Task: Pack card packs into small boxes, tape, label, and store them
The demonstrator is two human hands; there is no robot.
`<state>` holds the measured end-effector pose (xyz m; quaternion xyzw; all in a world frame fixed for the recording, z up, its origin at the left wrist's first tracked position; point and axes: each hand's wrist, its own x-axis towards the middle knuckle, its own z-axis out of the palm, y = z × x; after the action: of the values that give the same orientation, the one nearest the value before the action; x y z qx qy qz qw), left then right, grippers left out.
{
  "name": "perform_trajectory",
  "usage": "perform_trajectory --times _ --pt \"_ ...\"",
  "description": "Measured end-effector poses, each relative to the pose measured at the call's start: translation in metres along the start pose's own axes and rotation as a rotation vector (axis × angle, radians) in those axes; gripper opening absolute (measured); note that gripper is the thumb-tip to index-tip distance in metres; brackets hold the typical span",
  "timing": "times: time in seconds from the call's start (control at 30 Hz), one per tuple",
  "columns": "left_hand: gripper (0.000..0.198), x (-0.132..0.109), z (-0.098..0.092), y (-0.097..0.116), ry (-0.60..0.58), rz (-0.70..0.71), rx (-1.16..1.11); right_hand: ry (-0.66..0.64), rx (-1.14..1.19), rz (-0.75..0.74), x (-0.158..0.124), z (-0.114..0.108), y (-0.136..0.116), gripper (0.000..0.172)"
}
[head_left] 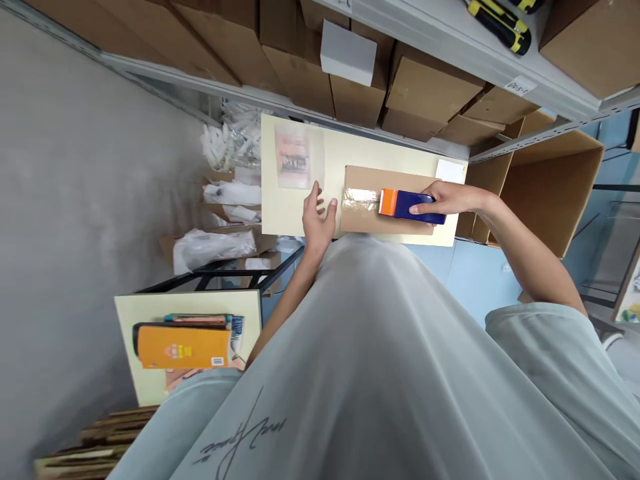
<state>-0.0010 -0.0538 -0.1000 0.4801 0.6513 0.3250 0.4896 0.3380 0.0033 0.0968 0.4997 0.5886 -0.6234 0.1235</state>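
A long brown cardboard box (363,218) lies on the pale table (333,152), with shiny clear packing tape (361,199) across its left end. My right hand (440,199) grips a tape dispenser (415,205) with a dark blue body and a toothed orange end. The dispenser rests on or just over the box top, its orange end pointing left at the tape. Off the box's left end, my left hand (319,217) holds nothing, its fingers and thumb apart. A clear plastic bag (293,157) with a pinkish sheet in it lies beyond that hand.
A metal shelf (425,40) full of cardboard boxes overhangs the table's far side. A large open carton (545,180) stands to the right. At left are plastic-wrapped goods (215,243) and a small table (131,320) with an orange packet (183,345).
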Motion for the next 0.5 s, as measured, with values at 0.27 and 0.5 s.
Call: perform_trajectory --times 0.27,0.5 --pt "0.142 0.013 0.027 0.068 -0.481 0.595 0.468 0.001 -0.08 -0.024 0.004 -0.003 0.009 0.076" --pt "0.135 0.03 0.034 0.059 -0.464 0.604 0.599 0.042 -0.168 -0.005 0.011 -0.006 0.007 0.07"
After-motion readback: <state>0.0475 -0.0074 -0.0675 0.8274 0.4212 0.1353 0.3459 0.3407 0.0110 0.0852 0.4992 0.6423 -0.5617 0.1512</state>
